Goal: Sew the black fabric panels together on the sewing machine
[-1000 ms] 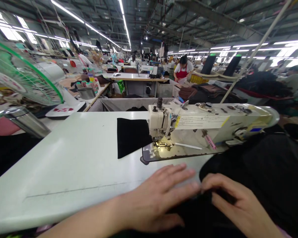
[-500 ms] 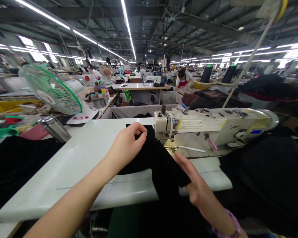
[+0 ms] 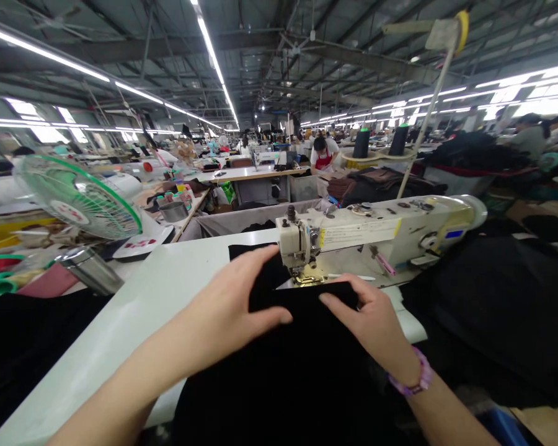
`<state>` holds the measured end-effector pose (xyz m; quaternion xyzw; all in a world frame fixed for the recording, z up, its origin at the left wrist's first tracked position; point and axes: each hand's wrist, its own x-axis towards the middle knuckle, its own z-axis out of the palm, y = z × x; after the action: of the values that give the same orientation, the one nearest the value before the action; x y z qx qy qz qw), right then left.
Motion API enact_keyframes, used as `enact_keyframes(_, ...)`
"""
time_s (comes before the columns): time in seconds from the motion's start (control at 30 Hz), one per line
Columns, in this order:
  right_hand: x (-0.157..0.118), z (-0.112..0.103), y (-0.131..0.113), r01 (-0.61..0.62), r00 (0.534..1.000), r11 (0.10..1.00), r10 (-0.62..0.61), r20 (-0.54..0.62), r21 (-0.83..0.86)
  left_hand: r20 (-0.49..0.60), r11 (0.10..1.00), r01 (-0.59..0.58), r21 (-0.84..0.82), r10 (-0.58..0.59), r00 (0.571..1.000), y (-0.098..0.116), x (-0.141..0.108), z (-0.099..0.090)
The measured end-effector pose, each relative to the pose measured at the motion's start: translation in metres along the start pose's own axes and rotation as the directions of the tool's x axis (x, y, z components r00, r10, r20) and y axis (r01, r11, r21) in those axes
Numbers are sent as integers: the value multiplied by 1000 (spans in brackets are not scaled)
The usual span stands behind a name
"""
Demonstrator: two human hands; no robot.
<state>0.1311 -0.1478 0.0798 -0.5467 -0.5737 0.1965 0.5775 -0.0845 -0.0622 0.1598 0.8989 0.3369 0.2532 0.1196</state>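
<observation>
A large piece of black fabric (image 3: 288, 365) spreads over the front of the table and down toward my lap. My left hand (image 3: 227, 303) rests on its left part, thumb and index finger spread wide with the cloth showing between them. With the thumb in front and fingers behind, my right hand (image 3: 367, 310) pinches the upper edge of the fabric. Just beyond that edge is the sewing machine (image 3: 292, 244), its brass-coloured guide plate (image 3: 307, 280) near the needle area. A black corner of cloth lies left of the machine head.
The white tabletop (image 3: 167, 272) extends leftward. A green-rimmed fan (image 3: 79, 198) and a steel flask (image 3: 90, 269) stand at the left. Dark cloth is heaped at the right (image 3: 502, 310). A white pen-like stick (image 3: 351, 277) lies on the machine bed. A person in red (image 3: 324, 158) works farther back.
My left hand has opened from a pinch and come lower. My right hand has shifted up to grip the fabric's edge. The cloth now spreads wider in front. The view has turned slightly right.
</observation>
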Motion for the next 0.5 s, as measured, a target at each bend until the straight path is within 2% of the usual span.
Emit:
enact_keyframes(0.07, 7, -5, -22, 220, 970, 971, -208, 124, -97, 105, 987, -61, -148, 77, 991, 16, -1, 11)
enact_keyframes(0.1, 10, -9, -31, 279, 953, 953, -260, 155, -117, 157, 972, -41, -233, 79, 984, 24, 0, 14)
enact_keyframes(0.13, 13, -14, -37, 287, 950, 949, -265, 165, -130, 198, 951, 4, -309, 60, 978, 30, 2, 15)
enact_keyframes(0.17, 16, -21, -41, 243, 961, 960, -220, 165, -138, 229, 924, 64, -377, 26, 973, 34, 4, 14)
enact_keyframes(0.23, 19, -37, -37, 66, 973, 991, -38, 228, -116, 247, 856, 181, -485, -64, 967, 36, 8, 5)
enact_keyframes(0.27, 21, -46, -31, -39, 948, 996, 62, 313, -79, 239, 817, 223, -532, -109, 965, 34, 9, 0)
enact_keyframes(0.3, 21, -53, -23, -144, 900, 989, 140, 414, -20, 231, 777, 259, -574, -149, 961, 30, 10, -6)
enact_keyframes(0.37, 22, -62, -2, -324, 800, 938, 200, 565, 126, 254, 704, 320, -634, -202, 946, 18, 13, -12)
enact_keyframes(0.4, 23, -63, 7, -386, 781, 902, 208, 589, 193, 284, 677, 352, -646, -216, 934, 11, 16, -12)
enact_keyframes(0.43, 25, -62, 15, -420, 789, 873, 217, 575, 247, 311, 665, 378, -644, -225, 924, 4, 20, -12)
enact_keyframes(0.5, 34, -56, 20, -389, 864, 871, 232, 447, 300, 308, 694, 392, -604, -250, 918, -6, 33, -12)
